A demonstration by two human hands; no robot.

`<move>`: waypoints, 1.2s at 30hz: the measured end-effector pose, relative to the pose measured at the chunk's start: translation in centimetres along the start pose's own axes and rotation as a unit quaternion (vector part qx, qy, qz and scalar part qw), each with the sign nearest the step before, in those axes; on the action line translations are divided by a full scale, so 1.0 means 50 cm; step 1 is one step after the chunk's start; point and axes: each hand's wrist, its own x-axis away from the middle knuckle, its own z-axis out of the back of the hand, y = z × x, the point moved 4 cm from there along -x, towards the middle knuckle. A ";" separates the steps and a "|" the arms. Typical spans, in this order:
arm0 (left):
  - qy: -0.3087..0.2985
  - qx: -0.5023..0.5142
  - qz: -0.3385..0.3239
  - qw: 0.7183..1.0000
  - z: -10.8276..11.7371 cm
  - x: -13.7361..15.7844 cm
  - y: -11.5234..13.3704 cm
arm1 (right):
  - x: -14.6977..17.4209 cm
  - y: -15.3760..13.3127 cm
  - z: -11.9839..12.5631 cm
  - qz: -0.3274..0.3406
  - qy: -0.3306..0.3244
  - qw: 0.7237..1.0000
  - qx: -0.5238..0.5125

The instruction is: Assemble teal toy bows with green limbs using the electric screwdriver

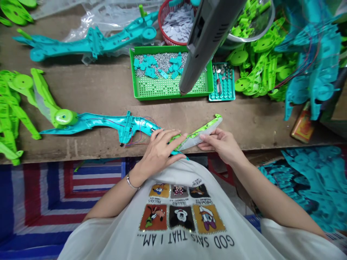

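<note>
A turquoise bow-shaped plastic body with thin red and blue wires lies along the bench's near edge. My left hand is wrapped over its right end, thumb on the near side and fingers across the top, hiding the joint there. My right hand pinches the near edge of a lime-green limb piece with a translucent whitish strip. This limb slants up to the right from beneath my left fingers. Another lime-green limb with a round hub sits at the body's left end.
A green basket holds screws and small turquoise parts, beside a turquoise tray with a screwdriver. A grey electric screwdriver hangs above. Green limbs and turquoise bodies pile up right. Another turquoise body lies farther back.
</note>
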 end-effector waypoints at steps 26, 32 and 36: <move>0.051 -0.044 0.008 0.998 -0.003 -0.010 0.011 | -0.050 -0.096 0.084 -0.021 0.066 0.988 0.137; 0.054 -0.044 0.007 0.998 -0.005 -0.012 0.011 | -0.078 -0.121 0.094 -0.030 0.042 0.989 0.135; 0.052 -0.051 0.003 0.997 -0.008 -0.011 0.009 | -0.079 -0.113 0.086 -0.021 0.044 0.989 0.138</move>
